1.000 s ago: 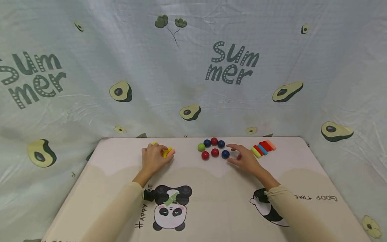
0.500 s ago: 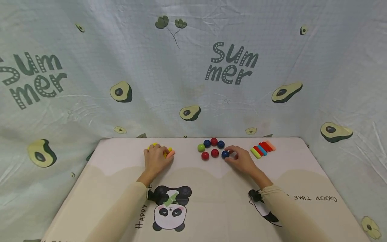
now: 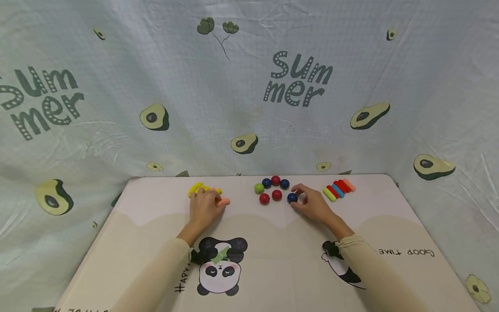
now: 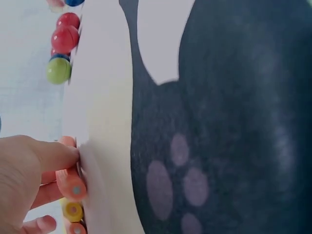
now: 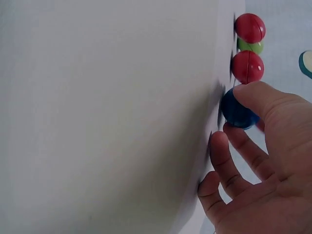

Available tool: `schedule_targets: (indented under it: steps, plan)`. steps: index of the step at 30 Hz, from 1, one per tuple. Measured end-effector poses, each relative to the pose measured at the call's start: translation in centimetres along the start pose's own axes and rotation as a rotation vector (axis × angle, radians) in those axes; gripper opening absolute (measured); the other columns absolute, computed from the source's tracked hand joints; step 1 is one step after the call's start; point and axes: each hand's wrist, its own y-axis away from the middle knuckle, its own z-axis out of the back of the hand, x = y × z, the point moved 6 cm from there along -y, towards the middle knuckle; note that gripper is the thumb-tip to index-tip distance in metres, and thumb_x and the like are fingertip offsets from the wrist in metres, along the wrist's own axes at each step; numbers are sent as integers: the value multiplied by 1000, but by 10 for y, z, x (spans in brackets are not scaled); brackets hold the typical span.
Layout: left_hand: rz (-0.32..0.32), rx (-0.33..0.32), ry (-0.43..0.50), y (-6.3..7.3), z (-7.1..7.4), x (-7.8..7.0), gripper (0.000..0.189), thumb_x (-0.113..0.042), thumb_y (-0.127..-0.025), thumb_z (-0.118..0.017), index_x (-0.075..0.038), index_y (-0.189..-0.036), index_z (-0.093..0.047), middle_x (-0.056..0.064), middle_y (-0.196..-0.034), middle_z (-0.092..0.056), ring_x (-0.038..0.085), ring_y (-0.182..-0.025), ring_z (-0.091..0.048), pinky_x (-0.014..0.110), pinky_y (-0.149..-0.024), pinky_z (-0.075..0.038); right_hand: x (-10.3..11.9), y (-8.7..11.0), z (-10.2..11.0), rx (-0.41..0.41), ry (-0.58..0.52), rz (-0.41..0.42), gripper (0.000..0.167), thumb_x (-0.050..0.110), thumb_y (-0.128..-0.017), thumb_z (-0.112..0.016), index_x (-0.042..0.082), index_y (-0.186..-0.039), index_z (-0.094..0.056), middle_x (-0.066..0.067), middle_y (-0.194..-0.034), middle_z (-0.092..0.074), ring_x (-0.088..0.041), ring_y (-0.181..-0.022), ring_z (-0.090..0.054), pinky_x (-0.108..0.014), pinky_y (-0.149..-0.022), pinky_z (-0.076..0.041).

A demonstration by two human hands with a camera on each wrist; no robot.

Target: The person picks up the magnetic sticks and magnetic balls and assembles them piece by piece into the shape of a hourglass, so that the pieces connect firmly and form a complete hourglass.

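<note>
My left hand point(image 3: 202, 211) pinches a short orange stick point(image 3: 224, 202) between thumb and fingers, low over the table. In the left wrist view the orange stick point(image 4: 72, 184) shows a round end with a small bluish centre. Several yellow sticks point(image 3: 196, 187) lie just beyond the fingers, partly hidden by them. My right hand point(image 3: 315, 206) holds a shiny dark blue ball point(image 3: 292, 198), thumb on one side and index finger on the other. The right wrist view has the thumb over the top of the blue ball point(image 5: 237, 110), the other fingers spread below.
Red balls point(image 3: 264, 199), a green ball point(image 3: 259, 188) and other blue balls point(image 3: 284, 184) sit left of the right hand. A row of coloured sticks point(image 3: 338, 189) lies to its right. The table point(image 3: 273, 268) has printed pandas; a patterned curtain point(image 3: 249, 95) hangs behind.
My right hand has closed in on the blue ball, which has shifted slightly right. My left hand has moved a little right and nearer with the orange stick, uncovering more of the yellow sticks.
</note>
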Motion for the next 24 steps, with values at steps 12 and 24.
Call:
schedule_targets:
  steps: [12,24]
  plan:
    - [-75,89,69,15,6,-12,30,-30,-82,-89,-3,-90,-80,-2,-59,-55,20,-60,-49,37,-64,-39,3,5,3,50,24,24,42,16,-90,-80,11,-127,-61,-9,-116,-67,-20,-86,-56,-30,-76,-52]
    - [43,183,221,39,8,-16,24,-26,-83,-87,-5,-87,-77,0,-69,-62,16,-63,-51,33,-64,-46,9,22,-3,78,-7,92,44,17,-90,-81,14,-132,-67,-4,-113,-68,-16,-82,-55,-25,-71,-51]
